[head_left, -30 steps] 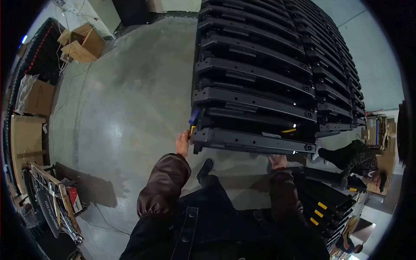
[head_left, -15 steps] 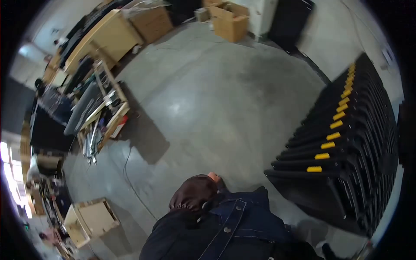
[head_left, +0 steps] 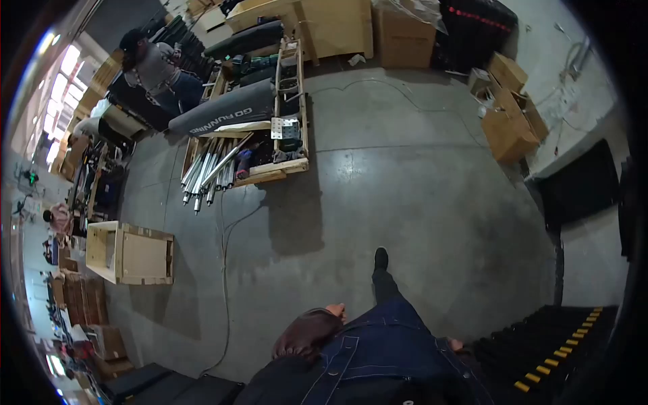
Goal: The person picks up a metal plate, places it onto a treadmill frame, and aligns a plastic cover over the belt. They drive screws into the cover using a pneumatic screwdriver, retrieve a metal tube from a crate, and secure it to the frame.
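My left hand [head_left: 336, 310] shows at the front of my body, past a brown sleeve cover. Its fingers are loosely curled, and nothing can be seen in them. Just a bit of my right hand [head_left: 457, 345] shows beside my blue denim apron [head_left: 385, 347]; its fingers are hidden. To the right of that hand is a row of black panels [head_left: 520, 344] with yellow tabs. One dark shoe [head_left: 381, 258] is stretched forward on the grey floor.
Ahead to the left, a wooden crate [head_left: 304, 101] holds metal tubes [head_left: 212, 169] and a grey roll. A wooden box [head_left: 145, 255] stands on the left, near a cable [head_left: 225, 283] on the floor. Cardboard boxes [head_left: 509, 128] line the far wall. Another person [head_left: 158, 71] stands behind the crate.
My view has turned left and forward; the crate now sits nearer the middle. The black panels have shifted to the lower right. My shoe and part of my right hand have come into view.
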